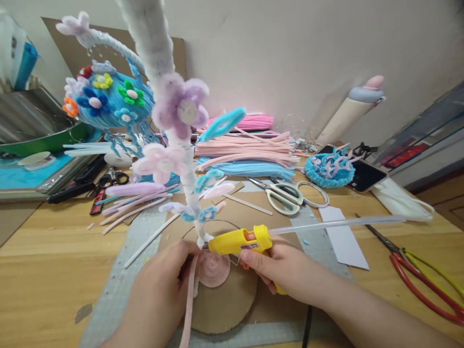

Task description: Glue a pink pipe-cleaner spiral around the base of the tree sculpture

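My right hand point(270, 263) grips a yellow hot glue gun point(241, 240), a long clear glue stick point(337, 224) jutting from its back. The gun's nozzle is at the foot of a white wrapped stem point(188, 188) that carries fuzzy flowers, among them a purple flower point(181, 107). My left hand point(168, 270) is closed at that foot, pinching a pink pipe cleaner point(190, 304) that hangs toward me. Beside the fingers lies a pink coil point(213, 268) on a round cardboard disc point(226, 311). My left fingertips are partly hidden.
Bundles of pink pipe cleaners point(246, 147) and blue pipe cleaners point(250, 168) lie at the back. White-handled scissors point(284, 198) and red-and-yellow-handled scissors point(416, 270) rest to the right. A blue flowered ball point(116, 99) hangs at the left. A grey cutting mat point(112, 295) lies under the cardboard.
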A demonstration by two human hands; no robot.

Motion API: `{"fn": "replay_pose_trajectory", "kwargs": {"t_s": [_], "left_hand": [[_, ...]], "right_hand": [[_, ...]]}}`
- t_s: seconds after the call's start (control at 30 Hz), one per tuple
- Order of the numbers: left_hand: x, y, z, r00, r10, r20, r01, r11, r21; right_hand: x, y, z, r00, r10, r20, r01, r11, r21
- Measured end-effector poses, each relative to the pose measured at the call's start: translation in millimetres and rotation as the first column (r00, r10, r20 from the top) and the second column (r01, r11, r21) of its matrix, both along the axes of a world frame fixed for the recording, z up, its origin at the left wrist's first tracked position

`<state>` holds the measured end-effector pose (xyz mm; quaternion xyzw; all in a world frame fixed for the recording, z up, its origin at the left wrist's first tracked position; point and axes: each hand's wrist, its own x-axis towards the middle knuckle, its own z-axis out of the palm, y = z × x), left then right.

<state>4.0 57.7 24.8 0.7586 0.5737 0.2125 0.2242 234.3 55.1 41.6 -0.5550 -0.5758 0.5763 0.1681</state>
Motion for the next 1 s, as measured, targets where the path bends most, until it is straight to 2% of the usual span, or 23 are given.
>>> {"fn": "replay_pose_trajectory", "kwargs": {"t_s": [0.33,0.5,1.0], "left_hand": [[0.6,-0.8,1.4,1.0,0.002,0.001,-0.002,1.0,0.021],[0.3,-0.6,3.8,1.0,0.002,-0.027,-0.003,1.0,-0.025],[-0.2,-1.0,2.5,1.0,-0.004,-0.013,0.004,1.0,0.007]], "right_hand": [[-1.4,-0.9,1.6,0.998,0.022,0.053,-0.028,0.992,0.121],[-1.0,-0.9,1.3,0.999,0.009,0.04,-0.013,0.994,0.105],[-0.2,-1.1,4.0,0.998,0.026,0.063,-0.032,0.994,0.103]]}}
